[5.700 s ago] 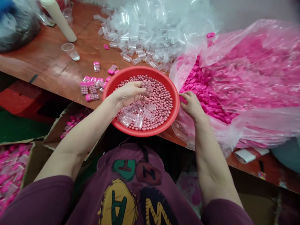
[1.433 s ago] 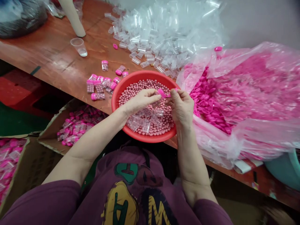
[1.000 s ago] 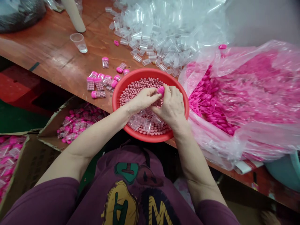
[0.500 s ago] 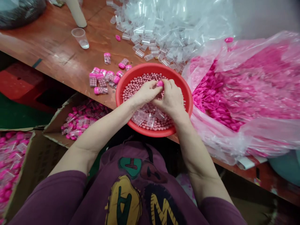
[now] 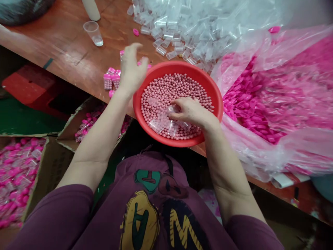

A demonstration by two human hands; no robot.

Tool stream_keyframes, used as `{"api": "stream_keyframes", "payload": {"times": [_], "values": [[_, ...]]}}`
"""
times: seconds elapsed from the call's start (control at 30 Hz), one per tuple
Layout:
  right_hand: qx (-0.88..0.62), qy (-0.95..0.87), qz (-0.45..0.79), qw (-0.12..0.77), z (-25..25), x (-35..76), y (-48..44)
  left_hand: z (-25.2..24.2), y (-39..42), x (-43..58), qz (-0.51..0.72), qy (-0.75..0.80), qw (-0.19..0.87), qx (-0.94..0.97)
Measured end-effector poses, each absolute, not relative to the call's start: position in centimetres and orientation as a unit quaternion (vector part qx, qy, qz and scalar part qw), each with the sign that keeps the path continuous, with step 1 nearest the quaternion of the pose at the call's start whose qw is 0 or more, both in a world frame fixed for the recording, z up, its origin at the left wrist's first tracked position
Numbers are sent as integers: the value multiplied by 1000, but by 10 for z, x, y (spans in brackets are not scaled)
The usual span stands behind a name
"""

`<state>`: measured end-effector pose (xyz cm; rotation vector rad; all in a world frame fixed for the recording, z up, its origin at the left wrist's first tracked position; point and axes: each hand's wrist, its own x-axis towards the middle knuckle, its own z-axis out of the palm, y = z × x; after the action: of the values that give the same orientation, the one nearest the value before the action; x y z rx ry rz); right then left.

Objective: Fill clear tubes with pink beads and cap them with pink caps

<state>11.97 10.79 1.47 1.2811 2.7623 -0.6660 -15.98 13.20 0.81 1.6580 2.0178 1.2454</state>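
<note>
A red bowl [image 5: 218, 100] full of small pink beads [image 5: 166, 83] stands on the table edge before me. Several clear plastic tubes [image 5: 173, 130] lie on the beads in its near part. My right hand [image 5: 189, 109] is down in the bowl, thumb and fingers pinched around one clear tube [image 5: 172, 110]. Left of the bowl, my left hand [image 5: 132, 69] is over the table with its fingers apart, holding nothing visible. Beneath and beside it sit bead-filled bottles with pink caps [image 5: 108, 82], some hidden by the hand.
A heap of clear tubes [image 5: 177, 34] lies behind the bowl. To the right, a plastic bag [image 5: 241, 152] holds pink caps [image 5: 249, 111]. A clear cup [image 5: 93, 33] stands at the back left. Cardboard boxes [image 5: 43, 173] of filled bottles [image 5: 20, 173] are below the table on the left.
My hands were together over the bowl at a pink-capped piece. The left has moved away to the bottles on the left and opened; the right has lowered to the tubes in the bowl.
</note>
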Motion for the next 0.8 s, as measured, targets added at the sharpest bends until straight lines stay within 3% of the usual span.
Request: {"api": "stream_keyframes", "payload": {"times": [0.07, 0.13, 0.27, 0.47, 0.63, 0.8], "values": [[419, 878, -232, -12, 10, 119, 107, 19, 112, -134, 400, 635, 227, 621], [426, 855, -280, -94, 3, 122, 108, 24, 97, -113, 353, 579, 321, 661], [428, 792, -357, -250, -12, 130, 114, 17, 86, -91, 335, 567, 354, 664], [428, 763, -395, -281, -28, 135, 123, 19, 86, -60, 385, 547, 363, 648], [409, 681, -476, -379, -20, 133, 118, 24, 87, -49, 480, 511, 561, 439], [358, 583, -610, -401, -3, 135, 111, 26, 93, -64, 463, 397, 673, 420]]}}
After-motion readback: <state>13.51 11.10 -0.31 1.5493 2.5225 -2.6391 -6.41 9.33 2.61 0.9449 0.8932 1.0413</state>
